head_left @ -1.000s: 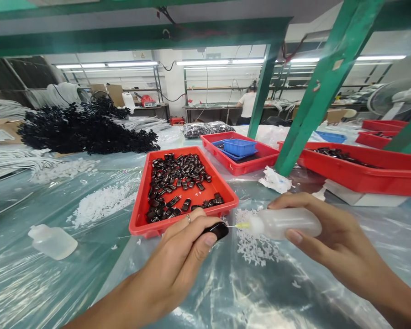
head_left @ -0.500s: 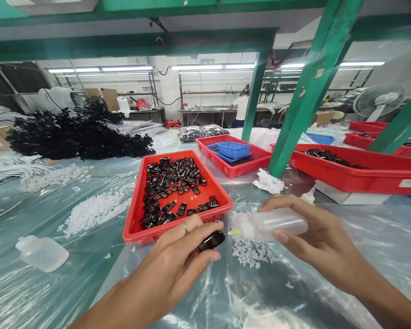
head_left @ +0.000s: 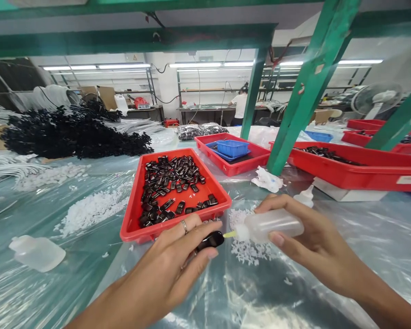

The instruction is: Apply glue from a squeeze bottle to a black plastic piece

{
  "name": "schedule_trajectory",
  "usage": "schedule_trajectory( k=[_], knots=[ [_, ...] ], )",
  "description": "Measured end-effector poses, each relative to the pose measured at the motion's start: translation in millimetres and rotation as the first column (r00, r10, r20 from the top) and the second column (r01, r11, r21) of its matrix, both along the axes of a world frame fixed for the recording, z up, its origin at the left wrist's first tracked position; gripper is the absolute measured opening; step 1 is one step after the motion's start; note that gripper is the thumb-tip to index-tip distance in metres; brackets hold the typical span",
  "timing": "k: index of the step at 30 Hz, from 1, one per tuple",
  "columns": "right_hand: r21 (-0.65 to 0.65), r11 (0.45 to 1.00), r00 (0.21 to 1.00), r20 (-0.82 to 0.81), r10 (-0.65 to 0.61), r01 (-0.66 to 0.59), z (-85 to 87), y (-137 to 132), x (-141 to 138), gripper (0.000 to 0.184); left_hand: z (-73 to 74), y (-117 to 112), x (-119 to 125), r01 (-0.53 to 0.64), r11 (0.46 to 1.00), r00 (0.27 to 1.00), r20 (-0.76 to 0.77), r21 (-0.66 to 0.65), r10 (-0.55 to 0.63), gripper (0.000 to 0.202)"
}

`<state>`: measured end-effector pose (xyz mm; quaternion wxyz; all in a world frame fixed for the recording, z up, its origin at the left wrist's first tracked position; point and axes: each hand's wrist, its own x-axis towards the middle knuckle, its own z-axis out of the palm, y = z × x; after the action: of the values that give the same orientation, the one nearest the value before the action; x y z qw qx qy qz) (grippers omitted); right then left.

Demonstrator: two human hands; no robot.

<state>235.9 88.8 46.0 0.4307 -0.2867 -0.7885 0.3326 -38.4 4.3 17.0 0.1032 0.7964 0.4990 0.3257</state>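
Head cam: plastic-covered workbench [head_left: 380, 237] is filling the lower view, w/ a slanting green post [head_left: 304, 100] rising at R of ctr. Heap of black-ended cables [head_left: 71, 132] is lying far L. Big red tray [head_left: 363, 176] of dark pcs is sitting at R, partly on a white box [head_left: 349, 192]; red parts tray [head_left: 208, 189] is standing nr ctr, holding loose glossy black pcs [head_left: 178, 173], w/ bare floor showing twd its R side.

L hand [head_left: 164, 260] is reaching in just below that tray's front rim, pinching a glossy black housing [head_left: 210, 241] btwn thumb & fingers; housing is pointing R, clear of the bench. R hand [head_left: 315, 242] is gripping a translucent squeeze bottle [head_left: 272, 226] btwn thumb & fingers, holding it tilted almost flat, nozzle twd L.

Blue basket [head_left: 232, 148] is resting in the red tray behind. 2nd squeeze bottle [head_left: 37, 253] is lying on its side at far L. Crumpled white tissue [head_left: 267, 179] is lying by the post's foot. Yellow dispensing tip [head_left: 230, 234] is meeting the housing's R end; can't tell if the needle's inside. Tiny white plastic bits [head_left: 250, 251] are lying scattered under the held bottle.
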Motion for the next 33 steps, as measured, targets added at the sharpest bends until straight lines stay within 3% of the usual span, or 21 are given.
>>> schedule_trajectory(
  k=[25,33],
  knots=[
    [0.008,1.000,0.999,0.037,-0.016,0.016,5.8,1.3,0.9,0.015,1.7,-2.1,-1.3,0.022,0.995,1.000,0.001,-0.101,-0.022,0.043],
    [-0.008,1.000,1.000,0.017,-0.011,0.011,6.4,2.3,-0.1,0.015,-1.1,-2.8,-1.4,0.035,0.998,0.981,0.192,-0.058,-0.023,0.025]
  ],
)
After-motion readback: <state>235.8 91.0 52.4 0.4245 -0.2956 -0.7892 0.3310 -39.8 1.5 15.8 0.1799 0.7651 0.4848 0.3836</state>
